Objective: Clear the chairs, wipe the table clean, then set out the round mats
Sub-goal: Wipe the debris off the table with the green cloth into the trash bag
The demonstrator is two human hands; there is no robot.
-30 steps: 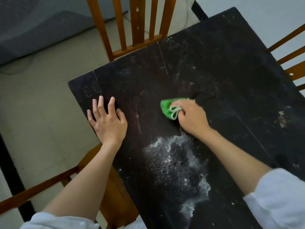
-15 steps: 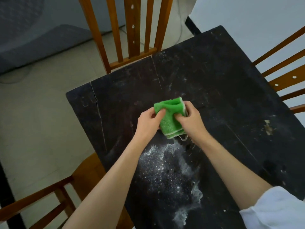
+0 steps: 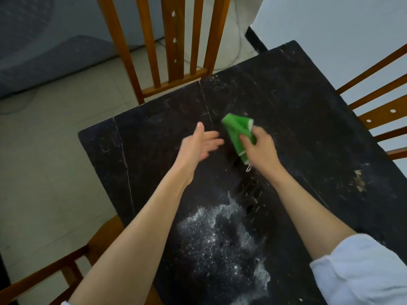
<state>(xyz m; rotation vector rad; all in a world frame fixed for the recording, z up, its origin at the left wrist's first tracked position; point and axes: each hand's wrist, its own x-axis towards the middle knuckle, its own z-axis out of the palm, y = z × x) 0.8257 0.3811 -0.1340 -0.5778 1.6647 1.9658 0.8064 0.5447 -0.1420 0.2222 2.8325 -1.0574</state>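
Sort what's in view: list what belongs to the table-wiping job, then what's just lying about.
Belongs to the job:
green cloth, gripped by the right hand
left hand, open, off the cloth
black table
white powder spilled on it
three wooden chairs

Just lying about:
grey cushion on the floor
thin cable on the floor

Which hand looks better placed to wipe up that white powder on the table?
The right hand, probably: it already grips the folded green cloth above the dark wooden table. The left hand is open and holds nothing. The white powder patch lies nearer the person, between both forearms.
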